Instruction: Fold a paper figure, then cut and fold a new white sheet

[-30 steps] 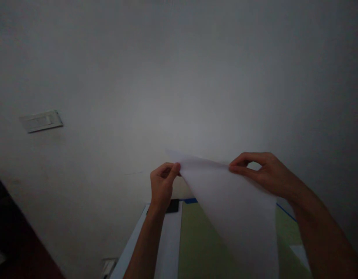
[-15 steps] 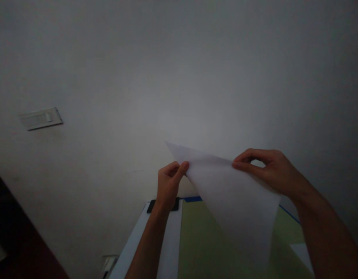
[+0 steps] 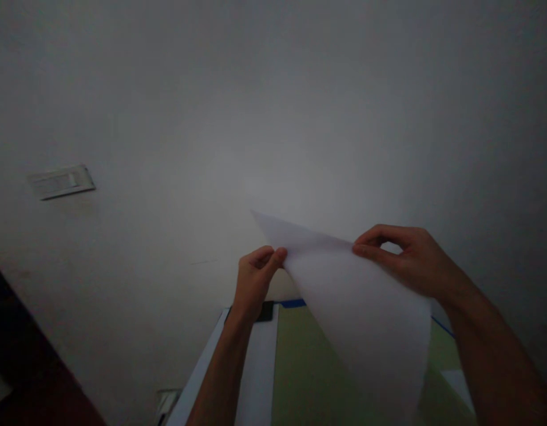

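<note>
A white sheet of paper hangs in the air between my hands, one pointed corner sticking up and to the left. My left hand pinches its left edge between thumb and fingers. On the upper right edge, my right hand grips the paper with thumb and fingertips. The sheet bends slightly below the pinched points, and its lower end hangs over a green surface. The bottom of the sheet is faint against that surface.
Behind stands a pale wall with a switch plate at left. A dark object lies at the far edge of the table, by a white strip. Another white piece lies at right. Something dark red fills the lower left.
Both hands and the paper have shifted very slightly left and up. The lower right part of the sheet has swung a little to the right. Both pinches hold.
</note>
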Demonstrator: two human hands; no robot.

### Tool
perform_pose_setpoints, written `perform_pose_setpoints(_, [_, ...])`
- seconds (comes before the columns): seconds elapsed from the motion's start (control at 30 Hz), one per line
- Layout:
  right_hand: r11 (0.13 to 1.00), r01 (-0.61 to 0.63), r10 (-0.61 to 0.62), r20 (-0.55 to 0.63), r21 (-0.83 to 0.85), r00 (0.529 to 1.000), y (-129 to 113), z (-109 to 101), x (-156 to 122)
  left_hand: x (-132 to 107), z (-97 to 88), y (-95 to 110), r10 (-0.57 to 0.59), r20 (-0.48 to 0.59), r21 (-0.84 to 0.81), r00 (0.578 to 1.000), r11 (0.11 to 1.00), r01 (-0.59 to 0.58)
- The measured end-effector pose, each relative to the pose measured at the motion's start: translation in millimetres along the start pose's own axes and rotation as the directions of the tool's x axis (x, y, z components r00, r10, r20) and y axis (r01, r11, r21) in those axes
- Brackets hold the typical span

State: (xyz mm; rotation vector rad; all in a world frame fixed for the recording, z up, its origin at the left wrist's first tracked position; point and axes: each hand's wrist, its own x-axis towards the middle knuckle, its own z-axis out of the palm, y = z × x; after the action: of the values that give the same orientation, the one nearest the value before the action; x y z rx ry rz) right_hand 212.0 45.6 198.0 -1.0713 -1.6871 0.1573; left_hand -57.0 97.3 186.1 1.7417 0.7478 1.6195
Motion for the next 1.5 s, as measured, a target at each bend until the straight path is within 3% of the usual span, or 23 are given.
perform_pose_setpoints(0.13, [1.000, 0.027, -0.027, -0.032, 0.001, 0.999, 0.9, -1.6, 0.1, -0.7, 3.5, -5.8, -0.042, 0.096, -0.065, 0.994, 0.997, 0.048])
perform_pose_setpoints(0.33, [1.000, 0.010, -0.010, -0.040, 0.007, 0.999, 5.6, -2.6, -0.7, 1.9, -3.9, -10.2, -0.027, 0.065, 0.009, 0.998, 1.000, 0.027])
perform_pose_setpoints(0.77, [1.000, -0.009, 0.009, -0.052, 0.008, 0.999, 4.3, -0.7, -0.3, 1.9, -8.9, -10.4, 0.055, 0.116, 0.113, 0.992, 0.991, -0.068])
perform_pose_setpoints(1.13, [0.999, 0.037, -0.036, -0.066, 0.009, 0.997, -4.2, -0.5, 0.5, -7.0, -3.3, -4.0, -0.143, 0.218, -0.005, 0.966, 0.989, 0.147])
perform_pose_setpoints(1.5, [0.998, 0.067, -0.067, -0.064, 0.000, 0.996, 1.5, 0.8, 1.7, -0.6, -8.9, -5.6, -0.110, 0.163, 0.123, 0.980, 0.988, 0.091])
